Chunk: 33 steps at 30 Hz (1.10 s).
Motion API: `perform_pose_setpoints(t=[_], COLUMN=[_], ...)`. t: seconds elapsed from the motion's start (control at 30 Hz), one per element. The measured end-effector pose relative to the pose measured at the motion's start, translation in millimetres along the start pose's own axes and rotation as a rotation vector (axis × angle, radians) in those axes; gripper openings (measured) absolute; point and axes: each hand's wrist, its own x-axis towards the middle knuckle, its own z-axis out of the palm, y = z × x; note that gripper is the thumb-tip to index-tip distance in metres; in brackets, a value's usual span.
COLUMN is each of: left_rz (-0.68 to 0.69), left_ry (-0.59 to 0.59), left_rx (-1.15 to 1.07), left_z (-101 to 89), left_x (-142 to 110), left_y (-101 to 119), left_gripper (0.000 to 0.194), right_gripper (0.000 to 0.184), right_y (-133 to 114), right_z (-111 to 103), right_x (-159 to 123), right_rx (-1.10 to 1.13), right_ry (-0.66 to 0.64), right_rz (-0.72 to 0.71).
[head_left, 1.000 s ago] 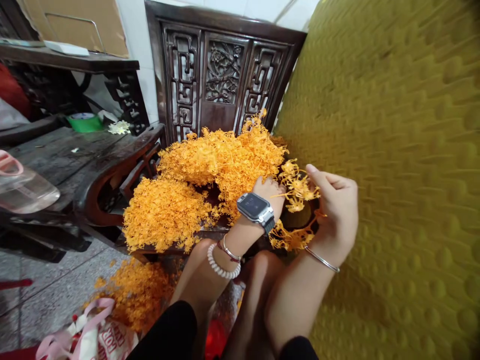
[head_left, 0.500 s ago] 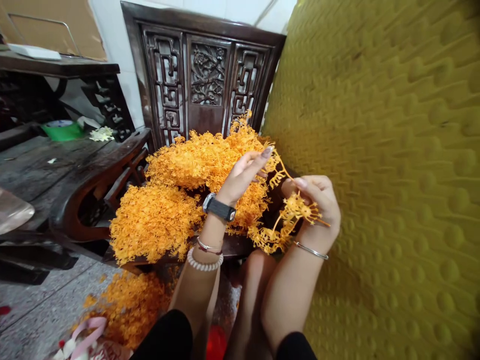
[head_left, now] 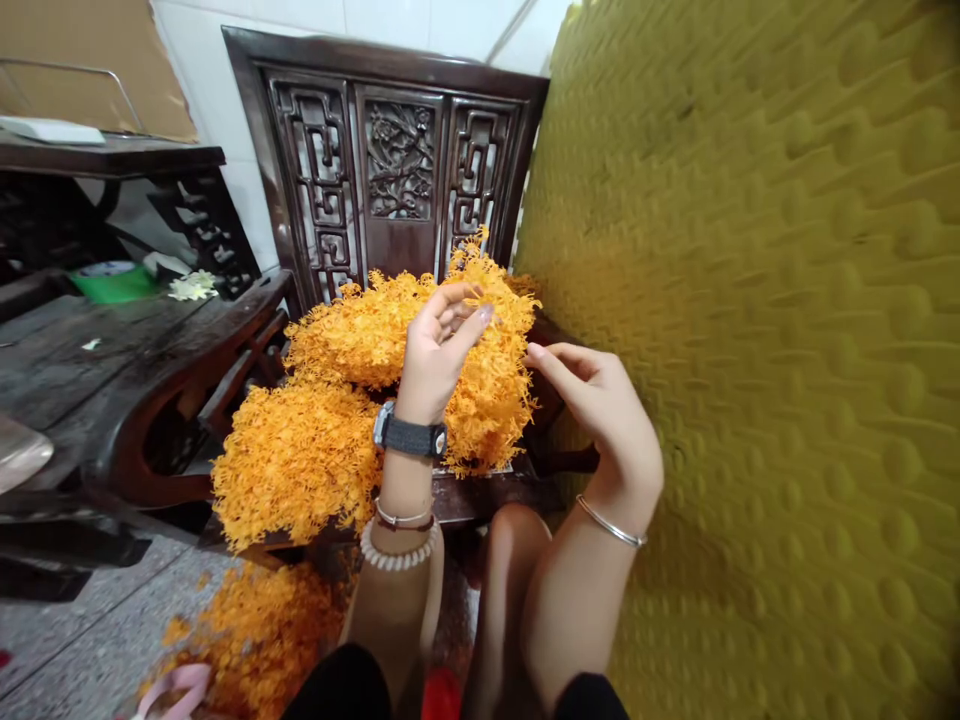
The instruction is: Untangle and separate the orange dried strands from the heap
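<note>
The left hand [head_left: 429, 365] hovers in front of the piled orange sprigs [head_left: 491, 420], its fingers curled and its thumb near them; the right hand [head_left: 606, 415] is just beside, thumb and forefinger brought close at the tips. The two hands are apart. Whether either grips a thin stem cannot be told against the orange behind.

Half a second ago a strand spanned the hands and a loose sprig hung by the right palm; neither now shows there. That suggests the handling of that piece has finished or moved into the heap.

The heap sits on the wooden seat [head_left: 487, 497], backed by the carved panel [head_left: 401, 238], with a rounded clump [head_left: 300, 460] at the seat's front left corner. The front edge by the knees, where sprigs lay, now shows bare wood. Below, more orange pieces [head_left: 255, 620] lie on the floor; a yellow mat [head_left: 750, 300] stands along the right.
</note>
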Motion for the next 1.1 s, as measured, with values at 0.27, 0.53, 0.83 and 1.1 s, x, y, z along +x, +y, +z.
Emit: perform_pose_setpoints(t=[0.27,0.53,0.83,1.1], left_rz=[0.045,0.068,0.192,0.146], left_ry=[-0.094,-0.245,-0.096,-0.110], left_rx=[0.105,0.273,0.569,0.275], left_z=[11.8,20.4,15.9,12.4], left_x=[-10,-20,-18,-16], left_y=[1,9,1,3], left_gripper=[0.023,0.021,0.040,0.024], right_gripper=[0.015,0.014,0.026,0.028], right_y=[-26,-29,-28,-25], right_z=[22,20,24,25], right_x=[-5,-9,-12,-9], right_rx=[0.241,0.381,0.433,0.496], right_ry=[0.117,0.025,-0.225,-0.209], right_rz=[-0.251,-0.195,-0.048,-0.073])
